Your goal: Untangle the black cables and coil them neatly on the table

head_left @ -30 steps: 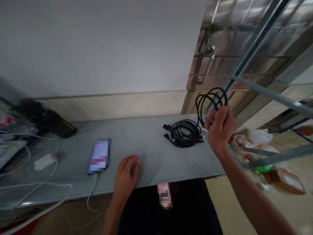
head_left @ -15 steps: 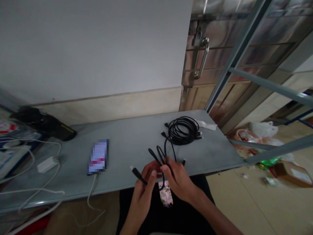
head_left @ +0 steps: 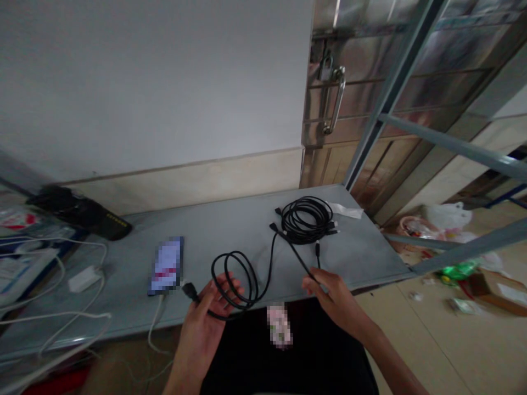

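A black cable (head_left: 263,269) stretches between my two hands above the front edge of the grey table (head_left: 230,230). My left hand (head_left: 206,315) holds one end near its plug, with a loose loop of the cable draped over the palm and fingers. My right hand (head_left: 331,293) pinches the other stretch of the cable between thumb and fingers. A coiled bundle of black cables (head_left: 307,219) lies on the table's right end, beyond my right hand.
A phone (head_left: 167,265) lies on the table, plugged into a white cord. White chargers and cords (head_left: 78,277) and a black object (head_left: 78,211) sit at the left. A metal frame (head_left: 411,131) and a metal door stand right; litter lies on the floor.
My hands have moved apart, drawing the cable out from a tight bunch into a loop and a long strand. A second earlier my right hand lifted it near the coiled bundle.
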`<state>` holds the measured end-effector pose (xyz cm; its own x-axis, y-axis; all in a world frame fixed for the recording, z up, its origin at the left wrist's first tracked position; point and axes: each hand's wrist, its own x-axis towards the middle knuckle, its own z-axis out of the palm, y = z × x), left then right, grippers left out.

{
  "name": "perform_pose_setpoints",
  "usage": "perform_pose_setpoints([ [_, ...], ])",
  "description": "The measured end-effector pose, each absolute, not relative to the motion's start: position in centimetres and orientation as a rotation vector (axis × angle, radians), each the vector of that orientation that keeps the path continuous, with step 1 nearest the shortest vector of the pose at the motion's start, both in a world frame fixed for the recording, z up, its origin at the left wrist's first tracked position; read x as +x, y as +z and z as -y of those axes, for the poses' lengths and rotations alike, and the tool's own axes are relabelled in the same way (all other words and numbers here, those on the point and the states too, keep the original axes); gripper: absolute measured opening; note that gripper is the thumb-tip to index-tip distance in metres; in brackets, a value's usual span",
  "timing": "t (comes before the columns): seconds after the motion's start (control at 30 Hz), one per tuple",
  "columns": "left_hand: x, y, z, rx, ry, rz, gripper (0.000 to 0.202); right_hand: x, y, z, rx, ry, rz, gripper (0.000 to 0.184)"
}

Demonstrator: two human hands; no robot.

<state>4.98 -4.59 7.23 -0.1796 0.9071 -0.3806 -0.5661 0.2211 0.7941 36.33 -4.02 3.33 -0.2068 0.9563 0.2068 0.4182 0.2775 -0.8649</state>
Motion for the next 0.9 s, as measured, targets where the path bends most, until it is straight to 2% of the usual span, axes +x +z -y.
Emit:
perform_pose_setpoints([
  [0.17, 0.7, 7.7, 3.8, 0.390, 1.454, -1.207, 0.038, 41.4, 3.6, 4.6, -1.390, 0.696, 1.364, 0.055],
  [0.27, -1.7, 8.5, 3.7, 0.411, 1.518, -1.274, 0.037, 43.5, 4.9, 4.5, -1.288, 0.674, 1.063, 0.058],
  [0.43, -4.0, 10.7, 3.9, 0.396, 1.664, -1.309, 0.017, 45.8, 8.1, 4.8, -1.063, 0.621, 0.720, 0.062],
  [0.67, -3.5, 12.9, 4.2, 0.246, 1.714, -1.322, 0.036, 47.3, 10.9, 6.8, -1.058, 0.576, 0.671, 0.051],
  [0.9, -2.4, 10.6, 3.8, 0.278, 1.690, -1.212, 0.018, 45.2, 11.0, 6.3, -1.070, 0.496, 0.818, 0.055],
])
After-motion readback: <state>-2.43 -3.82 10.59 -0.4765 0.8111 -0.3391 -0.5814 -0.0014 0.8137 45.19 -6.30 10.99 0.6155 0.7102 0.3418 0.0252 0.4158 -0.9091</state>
